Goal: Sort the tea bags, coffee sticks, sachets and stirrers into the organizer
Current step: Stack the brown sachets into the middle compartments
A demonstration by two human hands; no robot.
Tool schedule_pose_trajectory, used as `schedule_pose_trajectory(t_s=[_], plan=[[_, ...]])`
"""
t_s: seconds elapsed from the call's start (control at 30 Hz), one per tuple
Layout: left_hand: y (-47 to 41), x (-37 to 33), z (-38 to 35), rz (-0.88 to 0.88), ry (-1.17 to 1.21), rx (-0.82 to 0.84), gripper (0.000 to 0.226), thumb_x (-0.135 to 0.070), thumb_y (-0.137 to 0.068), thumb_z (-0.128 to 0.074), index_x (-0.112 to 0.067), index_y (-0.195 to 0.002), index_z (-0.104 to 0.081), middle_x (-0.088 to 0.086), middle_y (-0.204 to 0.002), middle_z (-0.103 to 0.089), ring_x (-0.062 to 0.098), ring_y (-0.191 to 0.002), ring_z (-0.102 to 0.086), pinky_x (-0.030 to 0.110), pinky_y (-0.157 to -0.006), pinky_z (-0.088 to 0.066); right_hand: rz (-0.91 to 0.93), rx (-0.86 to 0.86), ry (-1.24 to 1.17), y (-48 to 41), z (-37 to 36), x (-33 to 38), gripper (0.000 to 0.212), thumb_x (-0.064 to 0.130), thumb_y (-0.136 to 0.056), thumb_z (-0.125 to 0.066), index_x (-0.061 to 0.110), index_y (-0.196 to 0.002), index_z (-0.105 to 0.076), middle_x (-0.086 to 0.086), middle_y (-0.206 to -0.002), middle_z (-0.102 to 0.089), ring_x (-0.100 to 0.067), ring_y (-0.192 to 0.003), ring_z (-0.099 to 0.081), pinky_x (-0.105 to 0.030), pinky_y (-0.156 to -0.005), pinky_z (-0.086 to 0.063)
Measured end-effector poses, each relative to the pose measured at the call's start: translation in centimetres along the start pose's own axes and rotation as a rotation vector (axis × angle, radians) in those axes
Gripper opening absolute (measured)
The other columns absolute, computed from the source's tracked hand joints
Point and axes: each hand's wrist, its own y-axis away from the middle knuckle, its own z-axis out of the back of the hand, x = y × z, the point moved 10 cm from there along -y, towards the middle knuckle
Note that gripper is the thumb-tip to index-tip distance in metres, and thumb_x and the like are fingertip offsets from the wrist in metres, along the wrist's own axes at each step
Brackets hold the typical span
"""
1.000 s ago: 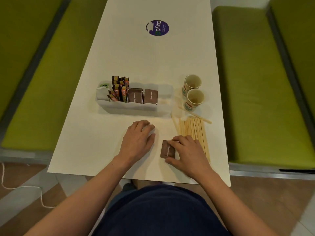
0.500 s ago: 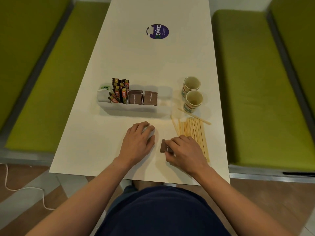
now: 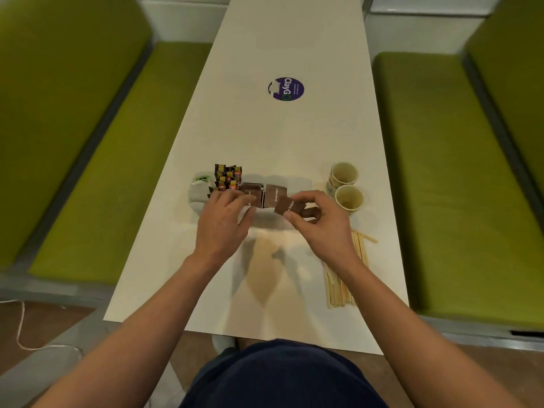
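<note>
My right hand [image 3: 319, 220] pinches a brown sugar sachet [image 3: 290, 208] just above the front of the white organizer [image 3: 196, 193]. My left hand [image 3: 223, 223] reaches over the organizer's front wall, its fingertips on the brown sachets [image 3: 250, 191] standing in a middle compartment; I cannot tell whether it grips one. More brown sachets [image 3: 275, 194] stand beside them. Coffee sticks [image 3: 227, 178] stand left of the sachets, and a white tea bag with a green tag [image 3: 201, 181] fills the left end. Wooden stirrers [image 3: 338, 287] lie on the table under my right forearm.
Two paper cups [image 3: 346, 187] stand right of the organizer. A purple round sticker [image 3: 285, 88] marks the white table [image 3: 279, 136] farther away. Green bench cushions [image 3: 88, 160] flank the table on both sides.
My right hand lifted the brown sachet off the table and carried it forward to the organizer. My left hand left the table and reached onto the sachets in the organizer.
</note>
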Motion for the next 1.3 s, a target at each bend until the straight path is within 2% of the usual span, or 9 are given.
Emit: schedule_pose_trajectory(t_s=[0.1, 0.3, 0.53, 0.7, 0.8, 0.93, 1.07, 1.17, 1.3], plan=[[-1.1, 0.3, -0.7, -0.056, -0.039, 0.097, 0.013, -0.027, -0.095, -0.068, -0.021, -0.101, -0.079, -0.001, -0.096, -0.071, 0.027, -0.086, -0.055, 0.041, -0.075, -0.048, -0.005, -0.022, 0.028, -2.9, -0.7, 0.3, 0.018, 0.019, -0.088, -0.074, 0.034, -0.096, -0.071, 0.020, -0.095, -0.072, -0.011, -0.086, -0.071, -0.042, -0.080, -0.061], [-2.0, 0.0, -0.8, -0.104, -0.080, 0.132, 0.006, -0.025, -0.090, -0.075, -0.023, -0.091, -0.081, -0.002, -0.083, -0.072, 0.026, -0.074, -0.053, 0.039, -0.061, -0.046, 0.003, 0.026, 0.204, -6.4, -3.3, -0.1, 0.019, 0.014, -0.091, -0.071, 0.028, -0.103, -0.071, 0.017, -0.094, -0.070, 0.001, -0.079, -0.067, -0.020, -0.077, -0.052], [-2.3, -0.2, -0.9, -0.161, -0.078, 0.127, 0.006, -0.026, -0.088, -0.076, -0.022, -0.089, -0.081, -0.002, -0.078, -0.070, 0.025, -0.070, -0.050, 0.035, -0.059, -0.041, 0.100, 0.142, 0.684, -6.8, -5.8, -1.3, 0.040, 0.023, -0.089, -0.070, 0.025, -0.129, -0.066, 0.001, -0.129, -0.063, -0.027, -0.116, -0.053, -0.045, -0.098, -0.047], [-2.3, -0.2, -1.2, -0.183, -0.080, 0.122, 0.008, -0.027, -0.089, -0.076, -0.022, -0.090, -0.081, -0.003, -0.077, -0.070, 0.024, -0.070, -0.050, 0.034, -0.060, -0.043, 0.190, 0.134, 0.925, -6.9, -6.1, -0.5, 0.024, 0.031, -0.099, -0.056, 0.030, -0.114, -0.074, 0.007, -0.127, -0.062, -0.026, -0.114, -0.049, -0.040, -0.085, -0.039], [-2.3, -0.5, -1.0, -0.213, -0.088, 0.102, 0.005, -0.025, -0.086, -0.079, -0.021, -0.087, -0.081, -0.003, -0.075, -0.069, 0.025, -0.069, -0.050, 0.033, -0.059, -0.041, 0.180, 0.226, 1.035, -6.9, -6.9, -1.0, 0.031, 0.033, -0.103, -0.045, 0.036, -0.114, -0.073, 0.012, -0.123, -0.066, -0.024, -0.111, -0.049, -0.040, -0.083, -0.033], [-2.2, -0.9, -1.0, -0.236, -0.124, 0.089, 0.005, -0.023, -0.088, -0.076, -0.020, -0.085, -0.080, -0.003, -0.075, -0.068, 0.024, -0.070, -0.049, 0.032, -0.060, -0.038, 0.164, 0.222, 0.996, -6.8, -6.4, -0.7, 0.031, 0.034, -0.105, -0.044, 0.034, -0.117, -0.072, 0.012, -0.125, -0.066, -0.024, -0.113, -0.049, -0.042, -0.086, -0.036], [-1.7, -1.1, -1.3, -0.178, -0.117, 0.097, 0.010, -0.025, -0.090, -0.071, -0.017, -0.096, -0.076, 0.001, -0.089, -0.067, 0.026, -0.081, -0.051, 0.040, -0.067, -0.048, 0.223, 0.087, 0.745, -5.2, -3.7, 1.2, 0.023, 0.030, -0.102, -0.055, 0.026, -0.115, -0.074, 0.006, -0.115, -0.069, -0.026, -0.103, -0.054, -0.042, -0.088, -0.045], [-0.8, -3.0, -1.6, -0.160, -0.066, 0.117, 0.019, -0.028, -0.093, -0.067, -0.017, -0.109, -0.072, 0.001, -0.095, -0.064, 0.027, -0.087, -0.054, 0.045, -0.076, -0.052, 0.301, -0.078, 0.522, -2.3, 0.5, 2.8, 0.014, 0.021, -0.099, -0.064, 0.019, -0.108, -0.075, 0.007, -0.100, -0.068, -0.017, -0.094, -0.058, -0.028, -0.084, -0.047], [0.8, -5.5, -2.8, -0.023, 0.104, 0.240, 0.016, -0.035, -0.096, -0.063, -0.023, -0.102, -0.072, -0.008, -0.097, -0.064, 0.018, -0.092, -0.054, 0.032, -0.066, -0.047, 0.277, -0.271, 0.458, 1.7, 6.8, 2.3, 0.008, 0.010, -0.093, -0.070, 0.017, -0.095, -0.073, 0.015, -0.086, -0.062, -0.007, -0.079, -0.055, -0.018, -0.073, -0.045]])
